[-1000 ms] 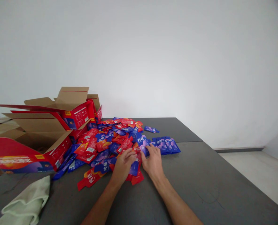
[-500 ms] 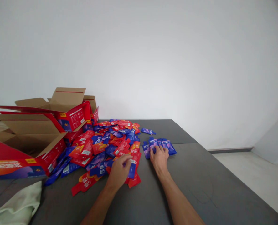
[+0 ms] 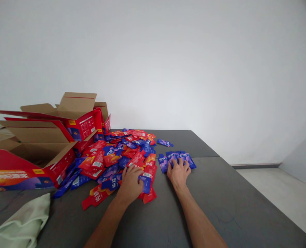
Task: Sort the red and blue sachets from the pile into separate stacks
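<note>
My left hand (image 3: 130,183) is at the near right side of a heap of red and blue pouches (image 3: 136,159). Its fingers curl over the heap, and its thumb lies against a blue pouch (image 3: 146,184), which pokes out to the right; the grip itself is partly hidden. Over a short overlapping row of blue pouches (image 3: 162,164) rests my right hand (image 3: 178,173), fingers spread and touching their near faces. The pouches in that row lie flat, fanned side by side with their spout ends away from me.
Open red cartons (image 3: 57,172) with brown flaps stand at the left, beside the heap. A pale green cloth (image 3: 25,220) lies at the near left. One blue pouch (image 3: 164,142) lies apart beyond the row. The dark table (image 3: 220,206) meets a white wall behind.
My right hand's fingers have spread wider over the blue row. My left hand has shifted over the heap, and the blue pouch by its thumb has turned. The view has moved slightly.
</note>
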### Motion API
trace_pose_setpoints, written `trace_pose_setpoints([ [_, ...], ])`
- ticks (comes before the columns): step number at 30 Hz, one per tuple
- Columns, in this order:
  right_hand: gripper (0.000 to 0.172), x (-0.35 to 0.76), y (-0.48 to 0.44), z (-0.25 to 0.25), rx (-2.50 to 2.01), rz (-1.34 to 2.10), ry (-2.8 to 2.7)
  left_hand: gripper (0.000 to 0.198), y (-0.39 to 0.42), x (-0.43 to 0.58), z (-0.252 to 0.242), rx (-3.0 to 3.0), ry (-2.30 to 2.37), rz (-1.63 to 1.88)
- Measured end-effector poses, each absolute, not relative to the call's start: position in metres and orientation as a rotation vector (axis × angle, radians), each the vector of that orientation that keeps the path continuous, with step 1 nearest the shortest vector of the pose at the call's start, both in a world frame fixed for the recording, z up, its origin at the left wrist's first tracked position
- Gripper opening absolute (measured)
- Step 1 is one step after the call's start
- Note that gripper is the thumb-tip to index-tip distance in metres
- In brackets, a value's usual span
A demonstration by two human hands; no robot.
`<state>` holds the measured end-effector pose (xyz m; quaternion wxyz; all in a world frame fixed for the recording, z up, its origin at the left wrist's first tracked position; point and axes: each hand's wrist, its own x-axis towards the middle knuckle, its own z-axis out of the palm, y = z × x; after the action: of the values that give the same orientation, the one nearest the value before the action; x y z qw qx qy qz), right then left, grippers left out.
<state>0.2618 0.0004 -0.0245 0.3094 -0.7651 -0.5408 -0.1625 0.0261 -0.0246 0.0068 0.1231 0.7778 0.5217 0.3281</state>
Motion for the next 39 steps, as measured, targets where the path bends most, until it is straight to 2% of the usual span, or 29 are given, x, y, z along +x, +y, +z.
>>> trace_pose_setpoints([
  [5, 0.032, 0.255, -0.005, -0.015, -1.985, -0.412, -1.456, 0.038, -0.026, 0.024, 0.009, 2.242, 1.647, 0.830],
  [9, 0.029, 0.240, -0.012, -0.006, -1.839, -0.352, -1.503, 0.038, -0.026, 0.023, 0.011, 2.245, 1.607, 0.868],
  [16, 0.027, 0.198, -0.035, 0.012, -1.331, 0.249, -1.793, 0.040, -0.025, 0.022, 0.016, 2.250, 1.435, 1.104],
  [20, 0.020, 0.186, -0.043, 0.015, -1.286, 0.566, -1.754, 0.043, -0.024, 0.024, 0.015, 2.260, 1.372, 1.233],
  [26, 0.018, 0.194, -0.031, 0.009, -1.335, 0.738, -1.409, 0.057, -0.018, 0.025, 0.015, 1.863, 1.497, 1.575],
  [29, 0.023, 0.196, -0.029, 0.006, -1.280, 0.870, -1.284, 0.048, -0.014, 0.024, 0.014, 1.473, 1.448, 1.594],
  [32, 0.024, 0.194, -0.033, 0.007, -1.198, 0.992, -1.286, 0.028, -0.014, 0.022, 0.016, 1.356, 1.318, 1.457],
  [39, 0.027, 0.187, -0.046, 0.027, -1.084, 1.015, -1.406, 0.027, -0.026, 0.023, 0.029, 1.496, 1.234, 1.310],
])
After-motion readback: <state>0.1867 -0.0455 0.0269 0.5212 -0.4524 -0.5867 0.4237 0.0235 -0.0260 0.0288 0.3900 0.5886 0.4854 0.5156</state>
